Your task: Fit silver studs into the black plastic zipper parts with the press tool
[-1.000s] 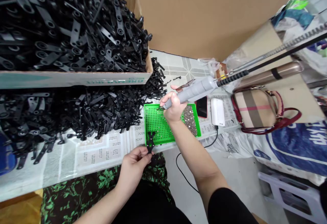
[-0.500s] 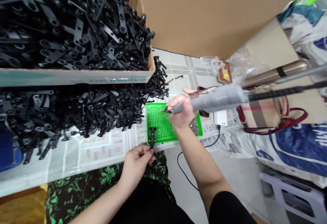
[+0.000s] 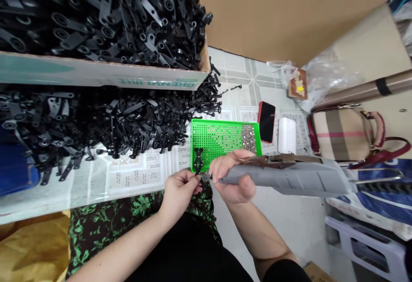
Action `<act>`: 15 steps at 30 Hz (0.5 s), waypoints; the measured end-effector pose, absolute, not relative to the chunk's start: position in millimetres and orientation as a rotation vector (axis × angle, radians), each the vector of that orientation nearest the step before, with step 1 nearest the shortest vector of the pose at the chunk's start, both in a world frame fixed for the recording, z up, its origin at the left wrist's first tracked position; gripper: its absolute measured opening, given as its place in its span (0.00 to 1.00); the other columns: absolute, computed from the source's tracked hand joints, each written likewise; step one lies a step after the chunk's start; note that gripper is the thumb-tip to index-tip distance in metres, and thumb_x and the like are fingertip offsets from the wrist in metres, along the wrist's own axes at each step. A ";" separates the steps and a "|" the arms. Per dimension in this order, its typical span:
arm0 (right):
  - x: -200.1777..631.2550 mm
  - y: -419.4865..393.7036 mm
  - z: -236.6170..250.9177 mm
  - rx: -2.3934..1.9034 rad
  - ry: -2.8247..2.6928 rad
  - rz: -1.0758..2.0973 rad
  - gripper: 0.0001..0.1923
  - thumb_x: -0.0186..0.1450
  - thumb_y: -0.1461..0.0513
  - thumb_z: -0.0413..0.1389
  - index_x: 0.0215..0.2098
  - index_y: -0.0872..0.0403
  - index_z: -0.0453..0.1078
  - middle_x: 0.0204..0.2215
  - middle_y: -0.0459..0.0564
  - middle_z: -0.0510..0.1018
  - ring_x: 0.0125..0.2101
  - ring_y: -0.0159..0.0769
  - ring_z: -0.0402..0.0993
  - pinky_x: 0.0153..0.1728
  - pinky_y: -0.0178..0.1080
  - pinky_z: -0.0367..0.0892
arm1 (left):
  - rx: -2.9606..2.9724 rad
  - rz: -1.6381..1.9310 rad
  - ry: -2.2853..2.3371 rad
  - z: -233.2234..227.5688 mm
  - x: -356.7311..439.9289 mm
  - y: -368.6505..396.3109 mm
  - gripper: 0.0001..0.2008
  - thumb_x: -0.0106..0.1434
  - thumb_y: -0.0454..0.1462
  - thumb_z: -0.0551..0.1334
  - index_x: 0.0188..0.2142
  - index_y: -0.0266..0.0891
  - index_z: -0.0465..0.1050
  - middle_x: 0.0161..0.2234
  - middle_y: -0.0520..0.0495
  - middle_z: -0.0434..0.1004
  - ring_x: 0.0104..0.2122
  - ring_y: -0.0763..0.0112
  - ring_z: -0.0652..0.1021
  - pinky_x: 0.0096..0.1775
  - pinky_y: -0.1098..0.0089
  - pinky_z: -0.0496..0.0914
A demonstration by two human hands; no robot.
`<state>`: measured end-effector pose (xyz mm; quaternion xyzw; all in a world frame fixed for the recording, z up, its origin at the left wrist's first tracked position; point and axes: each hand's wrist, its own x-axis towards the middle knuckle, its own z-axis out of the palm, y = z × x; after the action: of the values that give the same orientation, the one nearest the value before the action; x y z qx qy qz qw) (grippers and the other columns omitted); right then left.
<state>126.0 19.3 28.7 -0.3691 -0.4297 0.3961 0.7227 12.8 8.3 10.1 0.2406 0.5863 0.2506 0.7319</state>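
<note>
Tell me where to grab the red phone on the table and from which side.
Take the phone by its two long edges, coming from above. It lies flat, screen up, so nothing offers a hold from the front. The green tray sits close on one side and the white box on the other, so fingers should drop into those narrow gaps rather than slide in sideways.

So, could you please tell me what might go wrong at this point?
The small black plastic bracket is pinched only at its lower end by the left hand, so it may twist when the grey electric screwdriver in the right hand presses. That tool's tip sits close to the left fingertips.
</note>
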 end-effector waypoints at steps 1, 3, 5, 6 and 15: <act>125.8 19.3 28.9 -0.814 -0.954 0.877 0.16 0.62 0.51 0.53 0.47 0.45 0.68 0.15 0.37 0.67 0.11 0.28 0.61 0.14 0.34 0.64 | 0.530 0.550 1.288 9.9 12.8 8.2 0.11 0.43 0.42 0.67 0.16 0.38 0.69 0.14 0.52 0.72 0.16 0.71 0.74 0.20 0.73 0.66; 125.4 18.6 28.9 -0.808 -0.958 0.888 0.16 0.62 0.52 0.53 0.47 0.46 0.68 0.15 0.38 0.68 0.12 0.29 0.62 0.15 0.35 0.64 | 0.531 0.549 1.286 9.4 12.7 8.0 0.12 0.43 0.43 0.66 0.16 0.38 0.68 0.15 0.52 0.72 0.17 0.71 0.74 0.21 0.73 0.67; 125.0 17.8 28.3 -0.805 -0.957 0.896 0.16 0.62 0.52 0.54 0.47 0.46 0.68 0.16 0.38 0.68 0.12 0.29 0.62 0.15 0.35 0.64 | 0.533 0.548 1.286 8.8 12.5 7.9 0.12 0.44 0.43 0.66 0.16 0.39 0.68 0.15 0.52 0.72 0.17 0.71 0.74 0.21 0.73 0.67; 124.8 17.6 27.8 -0.805 -0.956 0.898 0.16 0.62 0.53 0.54 0.47 0.46 0.68 0.16 0.38 0.68 0.12 0.29 0.63 0.15 0.35 0.64 | 0.534 0.547 1.288 8.4 12.5 7.9 0.12 0.44 0.43 0.66 0.16 0.39 0.68 0.15 0.52 0.72 0.17 0.71 0.74 0.21 0.73 0.67; 123.3 17.6 28.3 -0.837 -0.991 0.862 0.16 0.62 0.51 0.53 0.47 0.44 0.67 0.16 0.37 0.68 0.11 0.30 0.61 0.15 0.35 0.64 | 0.554 0.569 1.277 3.8 11.9 5.5 0.12 0.45 0.42 0.66 0.16 0.39 0.67 0.14 0.53 0.71 0.16 0.72 0.74 0.21 0.73 0.65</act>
<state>123.3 17.6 28.3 -0.3774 -0.4471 0.3886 0.7118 11.9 5.5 3.8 0.2514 0.5802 0.2583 0.7304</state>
